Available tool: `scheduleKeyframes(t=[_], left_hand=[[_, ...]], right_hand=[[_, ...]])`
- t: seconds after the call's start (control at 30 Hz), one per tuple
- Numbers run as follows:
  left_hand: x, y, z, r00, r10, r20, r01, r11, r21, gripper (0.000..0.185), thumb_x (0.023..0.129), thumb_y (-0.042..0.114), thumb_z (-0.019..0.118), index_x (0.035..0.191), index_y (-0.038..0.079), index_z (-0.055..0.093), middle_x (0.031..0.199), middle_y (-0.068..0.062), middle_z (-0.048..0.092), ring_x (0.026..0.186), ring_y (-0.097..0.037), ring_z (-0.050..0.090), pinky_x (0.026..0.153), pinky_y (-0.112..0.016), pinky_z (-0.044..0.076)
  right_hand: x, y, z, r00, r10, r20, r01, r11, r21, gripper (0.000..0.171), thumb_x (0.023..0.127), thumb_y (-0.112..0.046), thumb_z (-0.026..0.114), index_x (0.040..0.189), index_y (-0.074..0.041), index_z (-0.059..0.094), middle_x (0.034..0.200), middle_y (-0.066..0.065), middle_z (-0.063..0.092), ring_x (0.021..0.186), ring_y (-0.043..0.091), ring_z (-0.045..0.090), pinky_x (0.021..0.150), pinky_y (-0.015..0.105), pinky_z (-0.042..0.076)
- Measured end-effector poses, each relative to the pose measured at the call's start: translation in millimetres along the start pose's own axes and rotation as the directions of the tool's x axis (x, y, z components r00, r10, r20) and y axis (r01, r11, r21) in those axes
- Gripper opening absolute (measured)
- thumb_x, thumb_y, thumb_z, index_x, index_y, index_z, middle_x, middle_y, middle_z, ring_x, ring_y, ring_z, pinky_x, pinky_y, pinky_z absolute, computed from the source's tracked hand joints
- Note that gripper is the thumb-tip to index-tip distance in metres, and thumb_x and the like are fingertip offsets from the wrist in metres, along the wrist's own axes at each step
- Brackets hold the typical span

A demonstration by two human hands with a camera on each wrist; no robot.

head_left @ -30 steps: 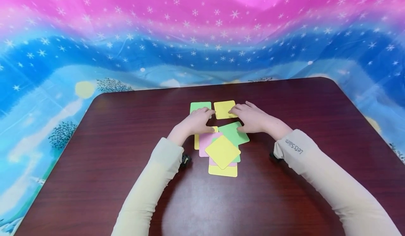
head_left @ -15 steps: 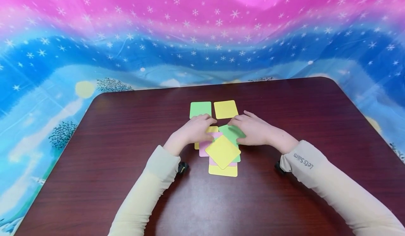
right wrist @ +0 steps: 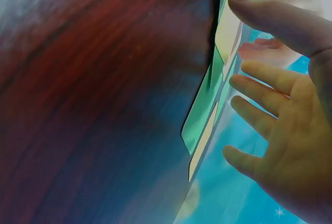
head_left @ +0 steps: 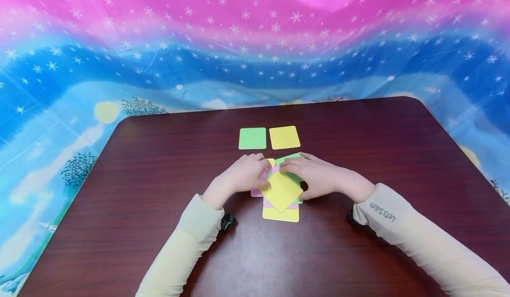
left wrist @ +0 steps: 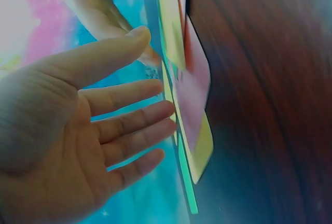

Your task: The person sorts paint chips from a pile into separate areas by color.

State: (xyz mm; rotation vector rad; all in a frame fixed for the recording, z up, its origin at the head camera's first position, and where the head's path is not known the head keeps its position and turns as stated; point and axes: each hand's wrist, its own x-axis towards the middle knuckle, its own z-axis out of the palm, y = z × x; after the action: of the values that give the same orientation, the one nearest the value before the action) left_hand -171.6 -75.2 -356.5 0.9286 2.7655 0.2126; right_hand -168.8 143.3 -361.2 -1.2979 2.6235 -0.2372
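Several square cards in yellow, pink and green lie overlapped in a loose pile in the middle of the table, with a yellow card (head_left: 281, 195) turned cornerwise on top. My left hand (head_left: 244, 173) is over the pile's left side, thumb by that card's left corner. On the other side, my right hand (head_left: 320, 176) has its fingers over the top card's far edge and its thumb by its right corner. Both wrist views show relaxed, spread fingers and no card gripped. A pink card (left wrist: 194, 84) shows under the left fingers, a green card (right wrist: 201, 112) near the right ones.
Behind the pile, a separate green card (head_left: 252, 138) and yellow card (head_left: 284, 137) lie side by side. The dark red-brown table (head_left: 179, 155) has rounded far corners, and a patterned pink and blue cloth (head_left: 255, 58) hangs behind it.
Both hands have drawn back toward the person, from the two far cards to the pile, uncovering those two cards. The cards themselves look unmoved.
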Motion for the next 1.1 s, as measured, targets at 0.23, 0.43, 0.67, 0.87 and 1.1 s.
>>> scheduleKeyframes(t=[0.23,0.43,0.67,0.87,1.1], left_hand=[[-4.9,4.8,2.4,1.000,0.018,-0.003,-0.018,1.000,-0.003,0.033,0.075,0.032,0.070,0.101,0.012,0.065,0.084,0.002,0.053,0.077,-0.012,0.049,0.068,-0.027,0.039],[-7.1,6.3,4.2,0.999,0.026,-0.020,-0.026,1.000,0.004,0.034,0.073,0.035,0.070,0.095,0.010,0.066,0.078,0.002,0.050,0.071,-0.012,0.047,0.066,-0.026,0.039],[-6.3,6.8,4.1,0.999,0.003,0.042,-0.004,1.000,0.025,0.043,0.077,0.049,0.064,0.097,0.012,0.064,0.078,0.002,0.048,0.070,-0.012,0.044,0.066,-0.026,0.036],[-2.3,6.8,0.9,0.997,-0.020,0.072,0.017,0.999,0.044,0.058,0.073,0.056,0.065,0.108,0.012,0.060,0.087,0.003,0.051,0.078,-0.012,0.045,0.075,-0.030,0.039],[8.3,3.8,-3.5,1.000,0.008,0.028,-0.011,0.996,0.085,0.074,0.063,0.057,0.072,0.116,0.008,0.056,0.091,0.000,0.049,0.082,-0.014,0.047,0.075,-0.030,0.041]], right_hand=[[3.1,-4.2,0.8,0.998,-0.024,0.054,0.023,1.000,0.010,0.079,0.066,-0.030,0.077,0.134,-0.010,0.043,0.138,0.003,0.043,0.133,0.023,0.031,0.106,0.055,0.017],[3.7,-5.0,1.5,0.999,-0.015,0.044,0.014,1.000,0.028,0.074,0.066,-0.029,0.078,0.131,-0.010,0.047,0.135,0.001,0.046,0.130,0.022,0.035,0.106,0.054,0.017],[4.4,-4.2,0.8,1.000,-0.021,-0.005,0.021,1.000,0.015,0.066,0.067,-0.035,0.075,0.123,-0.010,0.053,0.125,0.000,0.053,0.122,0.018,0.043,0.107,0.053,0.017],[5.9,0.2,-2.4,0.999,0.019,-0.049,-0.021,0.999,-0.045,0.066,0.067,-0.041,0.073,0.123,-0.010,0.054,0.123,0.001,0.054,0.119,0.019,0.045,0.107,0.049,0.020],[9.7,9.9,-2.6,0.989,0.031,-0.146,-0.045,0.994,-0.097,0.063,0.065,-0.044,0.073,0.115,-0.008,0.059,0.117,0.004,0.056,0.114,0.022,0.048,0.105,0.050,0.023]])
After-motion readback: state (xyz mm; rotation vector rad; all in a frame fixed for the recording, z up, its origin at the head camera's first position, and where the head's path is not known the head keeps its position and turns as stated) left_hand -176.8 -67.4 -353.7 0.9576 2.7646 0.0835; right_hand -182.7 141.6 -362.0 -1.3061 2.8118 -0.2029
